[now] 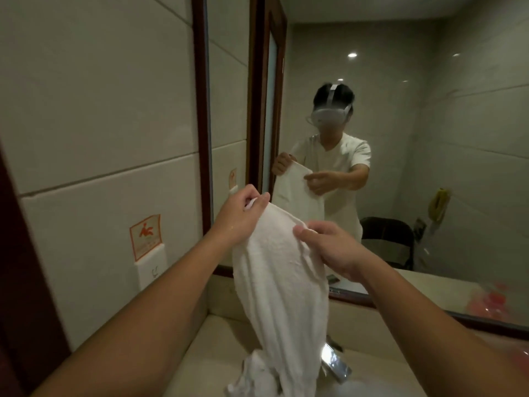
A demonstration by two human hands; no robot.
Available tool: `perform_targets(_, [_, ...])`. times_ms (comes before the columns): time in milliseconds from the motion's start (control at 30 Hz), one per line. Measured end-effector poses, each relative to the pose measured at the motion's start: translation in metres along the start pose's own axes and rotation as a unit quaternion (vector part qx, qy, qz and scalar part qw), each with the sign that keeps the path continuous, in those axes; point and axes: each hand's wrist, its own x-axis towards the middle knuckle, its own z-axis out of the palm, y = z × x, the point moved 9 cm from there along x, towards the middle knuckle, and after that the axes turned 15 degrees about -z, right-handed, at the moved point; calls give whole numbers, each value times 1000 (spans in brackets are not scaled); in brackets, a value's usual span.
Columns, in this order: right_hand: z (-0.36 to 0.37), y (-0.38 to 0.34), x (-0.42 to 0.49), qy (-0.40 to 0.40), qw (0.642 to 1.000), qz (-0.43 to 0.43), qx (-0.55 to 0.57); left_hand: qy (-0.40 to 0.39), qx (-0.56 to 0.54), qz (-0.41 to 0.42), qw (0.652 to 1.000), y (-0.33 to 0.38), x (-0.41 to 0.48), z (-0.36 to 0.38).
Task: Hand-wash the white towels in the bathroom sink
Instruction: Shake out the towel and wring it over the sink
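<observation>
**Left hand [243, 214] and right hand [329, 249] hold up a crumpled white cloth towel [280, 287]**

Each pinches the top edge, the left hand farther off, the right hand nearer. The towel hangs in front of the wood-framed wall mirror [400, 138]. Its lower end is bunched low over the beige counter [223, 336], just left of the shiny chrome faucet [336, 363].

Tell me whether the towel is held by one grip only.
No, the left grip and right grip both pinch the top edge of the hanging towel.
</observation>
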Motion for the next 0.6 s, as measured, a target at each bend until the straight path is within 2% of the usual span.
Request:
perform_targets(167, [-15,-29,15,14,981,-70,-181,36,22,23,999,5,10,-11])
perform_targets(267, [-23,-47,25,55,967,-93,-232,49,17,45,998,19,16,-17])
perform_targets(333, [-31,-61,32,110,967,-102,-206,52,9,52,997,29,21,-22])
perform_targets(400, [-36,-69,41,149,975,-104,-131,45,-9,50,998,29,25,-24])
perform_targets(500, [-29,-69,52,168,982,-85,-1,-35,-41,-21,998,2,19,-1])
perform_targets(600, [-21,-65,58,178,981,-73,7,-134,-52,-114,983,-45,-2,43])
